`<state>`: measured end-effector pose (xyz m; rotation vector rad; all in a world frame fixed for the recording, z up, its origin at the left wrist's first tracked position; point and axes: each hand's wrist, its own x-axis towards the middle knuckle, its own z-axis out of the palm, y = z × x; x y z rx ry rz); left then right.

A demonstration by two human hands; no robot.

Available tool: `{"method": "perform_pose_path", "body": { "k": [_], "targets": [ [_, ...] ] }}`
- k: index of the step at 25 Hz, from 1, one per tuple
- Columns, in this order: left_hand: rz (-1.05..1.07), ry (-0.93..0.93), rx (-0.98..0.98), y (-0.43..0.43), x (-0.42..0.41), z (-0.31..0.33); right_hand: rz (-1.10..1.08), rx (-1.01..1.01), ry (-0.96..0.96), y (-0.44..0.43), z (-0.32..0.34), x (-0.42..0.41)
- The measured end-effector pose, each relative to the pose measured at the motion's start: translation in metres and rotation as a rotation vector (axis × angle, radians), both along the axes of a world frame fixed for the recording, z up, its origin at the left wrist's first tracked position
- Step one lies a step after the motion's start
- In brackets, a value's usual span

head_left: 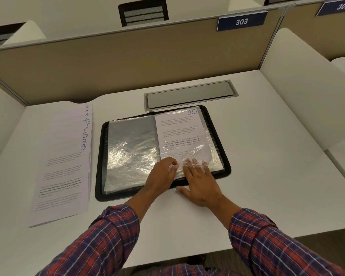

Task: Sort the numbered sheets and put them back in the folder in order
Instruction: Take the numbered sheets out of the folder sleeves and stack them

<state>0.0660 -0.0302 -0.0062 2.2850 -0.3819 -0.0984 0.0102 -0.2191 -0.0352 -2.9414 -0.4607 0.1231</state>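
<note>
On open folder [99,156], left hand [163,174] pinching sheet 10 [179,132] lower edge, right hand [200,183] spread flat alongside

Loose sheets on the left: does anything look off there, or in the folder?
The fanned stack reads out of order: 4, 7, then 5, with 9 nearest. In the folder, the sleeve over sheet 10 is crinkled where the left hand pinches it and the right hand presses.

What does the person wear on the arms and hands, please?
The left sleeve and right sleeve are long, of a checked shirt: red and dark blue with thin white lines. No gloves, watch or rings show.
</note>
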Motion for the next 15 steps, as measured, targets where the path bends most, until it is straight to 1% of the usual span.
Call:
{"method": "perform_pose_path", "body": {
  "k": [2,5,7,10,12,13,15],
  "targets": [
    [-0.045,-0.032,0.042,0.000,-0.003,-0.002,-0.013,-0.021,-0.023,0.002,-0.005,-0.015],
    [-0.197,-0.098,0.240,0.005,-0.012,-0.016,-0.024,-0.045,-0.092,0.000,-0.013,-0.038],
    [-0.278,-0.145,0.337,0.007,-0.022,-0.024,-0.019,-0.072,-0.128,-0.006,-0.016,-0.048],
    [-0.318,-0.228,0.388,0.012,-0.031,-0.030,-0.008,-0.055,-0.170,-0.012,-0.019,-0.059],
    [-0.335,-0.299,0.385,0.013,-0.034,-0.031,-0.029,0.037,-0.217,-0.013,-0.017,-0.060],
    [-0.352,-0.345,0.382,0.013,-0.035,-0.031,-0.064,0.115,-0.245,-0.015,-0.015,-0.058],
    [-0.374,-0.441,0.384,0.013,-0.038,-0.031,-0.211,0.313,-0.277,-0.019,-0.007,-0.054]
  ]
}}
